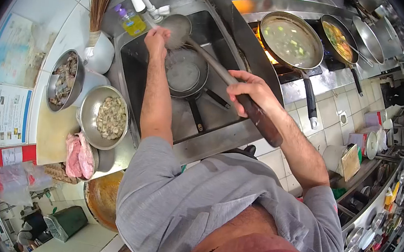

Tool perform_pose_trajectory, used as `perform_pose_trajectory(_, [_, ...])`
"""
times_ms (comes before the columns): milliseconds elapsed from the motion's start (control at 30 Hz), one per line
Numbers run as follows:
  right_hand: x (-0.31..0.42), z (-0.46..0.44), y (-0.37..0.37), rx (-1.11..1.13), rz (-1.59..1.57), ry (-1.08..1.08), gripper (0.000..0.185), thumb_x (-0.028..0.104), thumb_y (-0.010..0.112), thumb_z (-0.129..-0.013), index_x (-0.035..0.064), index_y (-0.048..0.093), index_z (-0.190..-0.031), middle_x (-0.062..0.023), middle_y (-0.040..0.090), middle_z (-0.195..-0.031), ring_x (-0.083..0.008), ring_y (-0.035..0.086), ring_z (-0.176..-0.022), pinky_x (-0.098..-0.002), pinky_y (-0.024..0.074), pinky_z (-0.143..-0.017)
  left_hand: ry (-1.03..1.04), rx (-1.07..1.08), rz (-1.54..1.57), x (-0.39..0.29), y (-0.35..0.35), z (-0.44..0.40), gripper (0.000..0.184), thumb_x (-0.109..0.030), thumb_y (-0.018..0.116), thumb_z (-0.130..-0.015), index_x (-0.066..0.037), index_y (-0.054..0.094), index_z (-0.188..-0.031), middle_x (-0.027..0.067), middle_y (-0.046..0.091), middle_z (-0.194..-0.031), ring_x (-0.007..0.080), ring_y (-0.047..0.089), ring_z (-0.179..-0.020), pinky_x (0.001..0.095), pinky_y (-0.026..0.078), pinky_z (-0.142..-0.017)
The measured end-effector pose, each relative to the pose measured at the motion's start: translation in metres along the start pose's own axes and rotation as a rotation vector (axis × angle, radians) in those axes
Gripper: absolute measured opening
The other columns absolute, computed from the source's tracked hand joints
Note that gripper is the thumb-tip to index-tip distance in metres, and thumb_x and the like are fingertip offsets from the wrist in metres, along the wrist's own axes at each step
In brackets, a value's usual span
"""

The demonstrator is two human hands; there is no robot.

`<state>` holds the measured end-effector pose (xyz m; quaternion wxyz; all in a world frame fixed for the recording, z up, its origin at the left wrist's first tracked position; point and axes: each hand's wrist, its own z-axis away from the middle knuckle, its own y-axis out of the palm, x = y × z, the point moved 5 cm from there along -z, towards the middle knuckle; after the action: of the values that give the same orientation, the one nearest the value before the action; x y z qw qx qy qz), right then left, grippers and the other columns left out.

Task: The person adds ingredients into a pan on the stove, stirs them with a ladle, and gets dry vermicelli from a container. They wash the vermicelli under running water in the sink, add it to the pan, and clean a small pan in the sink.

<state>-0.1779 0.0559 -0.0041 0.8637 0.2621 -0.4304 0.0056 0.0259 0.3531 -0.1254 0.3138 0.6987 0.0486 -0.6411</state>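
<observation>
My right hand (pixel 253 93) is wrapped round the dark wooden grip of a long-handled ladle (pixel 209 58), which slants across the sink (pixel 194 147). The ladle's round metal bowl lies under the white tap (pixel 148 6). Beside the bowl is my left hand (pixel 157 43), fingers curled closed; whatever they hold is hidden and slightly blurred. Below, stacked frying pans (pixel 184 75) rest in the sink, the top one holding cloudy water. Their black handles point toward me.
A yellow soap bottle (pixel 135 24) and a twig brush (pixel 96 14) stand at the sink's left. Steel bowls of seafood-like pieces (pixel 111 118) sit below them. At right, a pan of broth (pixel 291 40) is over flame, beside a pan of vegetables (pixel 338 39).
</observation>
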Motion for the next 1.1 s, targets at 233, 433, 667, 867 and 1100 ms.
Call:
perform_pose_trajectory(233, [0.001,0.004,-0.002,0.025,-0.295,-0.002,0.045,0.003,0.057,-0.078,0.0012,0.037,-0.118,-0.0109,0.052,-0.070,-0.0146,0.046,-0.038,-0.0246,0.0331,-0.033,-0.091,0.110,0.027,0.007,-0.003,-0.004,0.021,-0.001,0.052,-0.083,0.009,0.047,-0.101,0.0162,0.059,-0.084,0.0261,0.061,-0.077,0.0348,0.051,-0.070])
perform_pose_trajectory(433, [0.042,0.043,-0.003,0.103,-0.416,-0.096,0.031,0.004,0.057,-0.078,0.0055,0.043,-0.106,-0.0088,0.053,-0.067,-0.0121,0.045,-0.040,-0.0218,0.0321,-0.032,0.077,-0.039,0.273,-0.025,0.001,0.017,0.028,-0.004,0.055,-0.083,0.007,0.045,-0.107,0.0162,0.058,-0.089,0.0243,0.061,-0.074,0.0323,0.051,-0.067])
perform_pose_trajectory(667, [0.086,0.100,-0.003,0.356,-0.563,-0.251,0.021,0.019,0.041,-0.090,0.0030,0.046,-0.078,-0.0081,0.051,-0.064,-0.0111,0.042,-0.035,-0.0230,0.0326,-0.030,-0.022,0.015,0.244,0.011,0.024,0.027,0.028,-0.008,0.055,-0.085,0.002,0.046,-0.109,0.0124,0.057,-0.092,0.0232,0.060,-0.075,0.0336,0.051,-0.067])
perform_pose_trajectory(867, [0.088,0.127,-0.046,0.053,-0.511,-0.446,0.016,0.014,0.045,-0.087,-0.0004,0.047,-0.095,-0.0081,0.051,-0.066,-0.0108,0.042,-0.034,-0.0228,0.0328,-0.029,-0.167,0.104,-0.150,0.087,0.048,-0.027,0.038,-0.013,0.056,-0.084,0.003,0.042,-0.116,0.0130,0.055,-0.095,0.0213,0.059,-0.073,0.0305,0.051,-0.057])
perform_pose_trajectory(1100, [0.046,0.105,-0.118,-0.620,0.095,-0.334,0.051,0.002,0.061,-0.069,-0.0001,0.044,-0.117,-0.0069,0.053,-0.062,-0.0150,0.048,-0.035,-0.0259,0.0345,-0.031,-0.278,-0.108,-0.015,0.103,0.070,-0.099,0.056,-0.039,0.041,-0.092,-0.004,0.025,-0.132,0.0183,0.041,-0.123,0.0337,0.055,-0.093,0.0423,0.052,-0.073])
